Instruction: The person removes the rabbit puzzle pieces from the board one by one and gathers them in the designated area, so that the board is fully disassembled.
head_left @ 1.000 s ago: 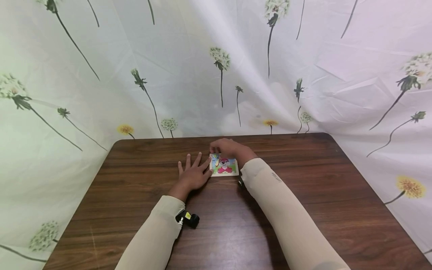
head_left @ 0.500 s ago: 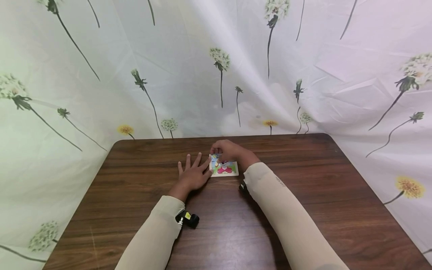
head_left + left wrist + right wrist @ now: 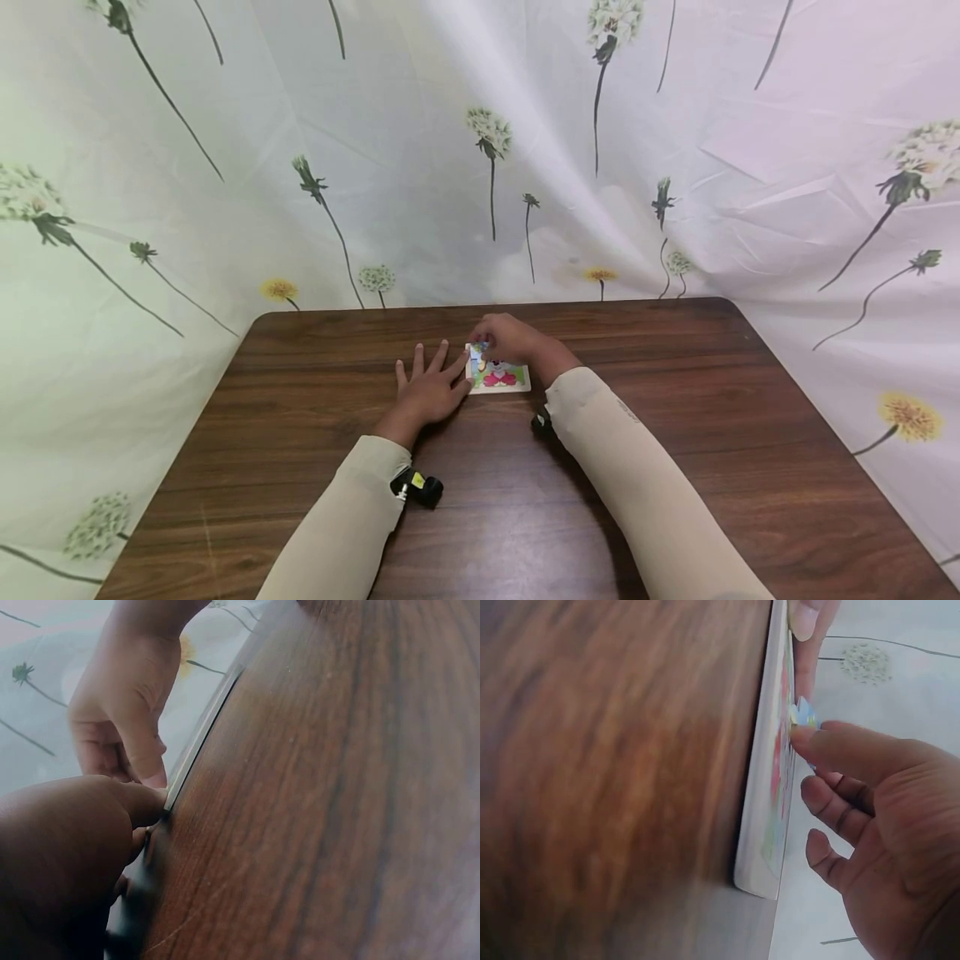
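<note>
A small picture puzzle (image 3: 517,379) with a pale frame and a pink cartoon animal lies flat near the table's far side. My left hand (image 3: 429,393) rests palm down with fingers spread, its thumb and forefinger touching the puzzle's left edge. From the far side my right hand (image 3: 510,337) reaches over the puzzle's upper part. In the right wrist view its thumb and forefinger pinch a light-blue puzzle piece (image 3: 806,712), tilted up from the board; the other fingers curl loosely. The right hand hides part of the picture in the head view.
The brown wooden table (image 3: 300,475) has rounded far corners. A white cloth (image 3: 420,167) printed with dandelions hangs behind it and along both sides. A small black camera (image 3: 420,487) sits on the left wrist.
My right hand has shifted slightly nearer and to the right over the puzzle, covering more of the animal's head. The left hand and the board have stayed in place.
</note>
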{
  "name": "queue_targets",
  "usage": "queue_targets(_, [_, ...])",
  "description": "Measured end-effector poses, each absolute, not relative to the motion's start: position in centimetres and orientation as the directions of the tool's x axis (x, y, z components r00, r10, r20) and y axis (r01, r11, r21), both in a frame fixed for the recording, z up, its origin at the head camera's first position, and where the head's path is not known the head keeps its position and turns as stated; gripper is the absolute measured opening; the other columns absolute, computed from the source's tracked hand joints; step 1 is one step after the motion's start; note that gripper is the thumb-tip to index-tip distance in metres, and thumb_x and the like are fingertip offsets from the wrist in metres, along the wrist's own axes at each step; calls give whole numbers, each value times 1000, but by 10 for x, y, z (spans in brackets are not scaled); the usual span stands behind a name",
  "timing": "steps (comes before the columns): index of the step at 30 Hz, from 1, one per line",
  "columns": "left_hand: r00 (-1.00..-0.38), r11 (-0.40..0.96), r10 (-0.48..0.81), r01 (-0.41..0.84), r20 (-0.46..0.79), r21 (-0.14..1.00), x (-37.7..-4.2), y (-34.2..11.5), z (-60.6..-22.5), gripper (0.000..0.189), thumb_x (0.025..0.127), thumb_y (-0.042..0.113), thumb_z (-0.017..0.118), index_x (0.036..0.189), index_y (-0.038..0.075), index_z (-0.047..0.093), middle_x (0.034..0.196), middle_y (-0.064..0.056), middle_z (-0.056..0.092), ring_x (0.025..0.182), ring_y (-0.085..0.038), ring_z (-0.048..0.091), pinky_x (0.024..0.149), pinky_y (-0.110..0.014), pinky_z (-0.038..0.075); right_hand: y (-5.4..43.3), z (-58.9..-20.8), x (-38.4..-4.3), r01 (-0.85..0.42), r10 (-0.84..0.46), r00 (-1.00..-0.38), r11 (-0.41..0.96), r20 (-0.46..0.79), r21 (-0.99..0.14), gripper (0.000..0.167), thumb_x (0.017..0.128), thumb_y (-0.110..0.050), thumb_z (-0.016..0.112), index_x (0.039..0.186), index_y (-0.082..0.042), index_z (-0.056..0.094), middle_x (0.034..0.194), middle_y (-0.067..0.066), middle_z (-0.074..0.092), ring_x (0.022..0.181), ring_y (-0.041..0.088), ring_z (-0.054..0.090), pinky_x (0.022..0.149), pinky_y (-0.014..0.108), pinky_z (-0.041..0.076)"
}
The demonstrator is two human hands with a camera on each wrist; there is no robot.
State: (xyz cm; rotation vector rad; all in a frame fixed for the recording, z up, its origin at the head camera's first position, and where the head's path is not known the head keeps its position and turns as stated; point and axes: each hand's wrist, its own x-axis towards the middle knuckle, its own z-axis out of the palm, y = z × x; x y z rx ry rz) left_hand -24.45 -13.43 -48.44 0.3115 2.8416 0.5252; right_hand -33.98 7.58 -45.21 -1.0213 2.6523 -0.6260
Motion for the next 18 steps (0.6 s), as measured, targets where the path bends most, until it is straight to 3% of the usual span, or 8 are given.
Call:
queue_targets(10, [-947, 910, 250, 160, -201, 382, -246, -134, -490, 65, 116, 59, 38, 176, 37, 23, 187, -5, -1, 170, -47, -17, 129, -79, -13, 86, -451, -336, -619, -694, -720, 648, -10, -444, 31, 106, -11, 71, 135, -3, 76, 126, 15, 69, 109, 26, 69, 95, 41, 61])
queue_targets(18, [-954, 915, 240, 160, -182, 370, -245, -133, -488, 66, 116, 59, 39, 175, 37, 24, 187, -5, 1, 170, -47, -15, 129, -80, -11, 112, -448, -325, -610, -688, -726, 649, -9, -454, 35, 112, -10, 62, 146, -3, 70, 133, 14, 63, 117, 27, 65, 101, 45, 58])
